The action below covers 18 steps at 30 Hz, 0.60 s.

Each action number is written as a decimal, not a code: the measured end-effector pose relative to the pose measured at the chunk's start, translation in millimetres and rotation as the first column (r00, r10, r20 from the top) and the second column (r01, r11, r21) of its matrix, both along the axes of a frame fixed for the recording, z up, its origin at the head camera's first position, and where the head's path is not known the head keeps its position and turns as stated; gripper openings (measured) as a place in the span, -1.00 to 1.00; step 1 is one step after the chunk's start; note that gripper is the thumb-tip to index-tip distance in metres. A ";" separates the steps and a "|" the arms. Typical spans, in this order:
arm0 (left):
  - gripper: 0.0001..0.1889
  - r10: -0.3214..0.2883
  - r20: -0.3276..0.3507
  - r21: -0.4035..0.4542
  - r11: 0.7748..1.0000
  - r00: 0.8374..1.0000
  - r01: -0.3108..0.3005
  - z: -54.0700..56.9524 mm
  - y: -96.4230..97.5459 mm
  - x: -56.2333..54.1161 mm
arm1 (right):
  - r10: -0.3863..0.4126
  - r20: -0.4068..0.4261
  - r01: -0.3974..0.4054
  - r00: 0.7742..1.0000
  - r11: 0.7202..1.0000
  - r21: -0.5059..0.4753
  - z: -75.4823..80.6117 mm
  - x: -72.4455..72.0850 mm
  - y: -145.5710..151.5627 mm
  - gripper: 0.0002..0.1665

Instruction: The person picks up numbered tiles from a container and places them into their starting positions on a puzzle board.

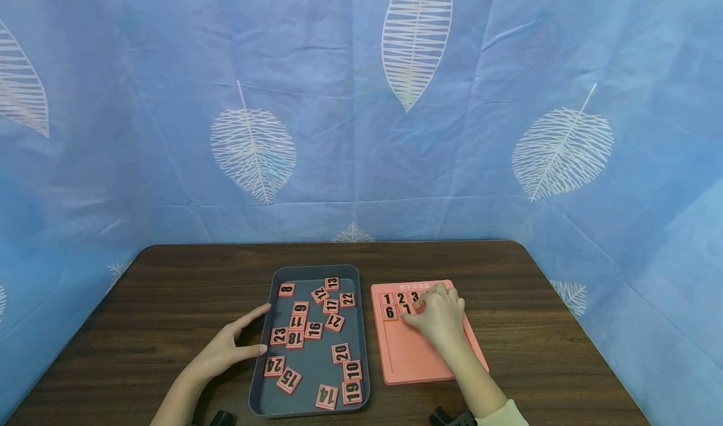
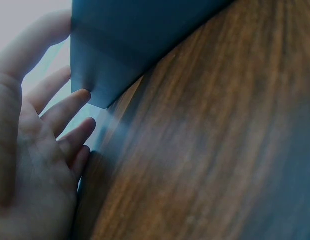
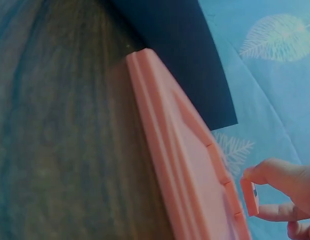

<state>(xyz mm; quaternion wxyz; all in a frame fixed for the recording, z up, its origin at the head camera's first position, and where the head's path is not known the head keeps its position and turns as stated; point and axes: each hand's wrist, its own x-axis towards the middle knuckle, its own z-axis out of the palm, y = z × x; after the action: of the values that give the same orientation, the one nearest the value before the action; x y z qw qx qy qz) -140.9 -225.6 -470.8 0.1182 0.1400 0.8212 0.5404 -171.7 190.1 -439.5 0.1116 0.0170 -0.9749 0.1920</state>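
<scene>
My right hand (image 1: pixel 442 315) is over the upper part of a pink number board (image 1: pixel 415 357). In the right wrist view its thumb and a finger pinch a small pink number tile (image 3: pixel 250 196) by the edges, close over the board. Tiles 1 (image 1: pixel 386 298), 2 (image 1: pixel 401 298), 3 (image 1: pixel 415 297) and 6 (image 1: pixel 390 312) sit in the board's upper rows; the hand hides part of them. My left hand (image 1: pixel 223 351), fingers spread, rests its fingertips against the left side of a dark grey tray (image 1: pixel 313 407).
Several loose number tiles lie scattered in the tray, among them 8 (image 1: pixel 286 289), 16 (image 1: pixel 313 330) and 14 (image 1: pixel 326 396). Tray and board stand side by side on a dark wooden table (image 1: pixel 192 288). A blue leaf-patterned cloth (image 1: pixel 339 143) hangs behind.
</scene>
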 end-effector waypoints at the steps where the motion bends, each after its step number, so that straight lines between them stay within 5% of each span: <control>1: -0.23 -0.002 -0.001 0.003 1.000 1.000 0.002 0.0 0.1 0.0 | -0.001 0.002 0.001 1.000 1.000 0.003 -1.4 -0.1 0.2 -0.62; 18: -0.23 -0.009 0.009 0.029 1.000 1.000 0.008 -0.3 1.1 1.2 | 0.027 0.011 -0.026 1.000 0.997 -0.067 -18.7 -4.8 5.4 -0.61</control>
<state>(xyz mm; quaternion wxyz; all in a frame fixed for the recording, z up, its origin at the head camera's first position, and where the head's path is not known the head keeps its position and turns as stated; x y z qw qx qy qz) -139.7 -224.6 -471.1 0.1223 0.1427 0.8121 0.5524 -176.5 195.5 -458.2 0.1039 0.0253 -0.9683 0.2259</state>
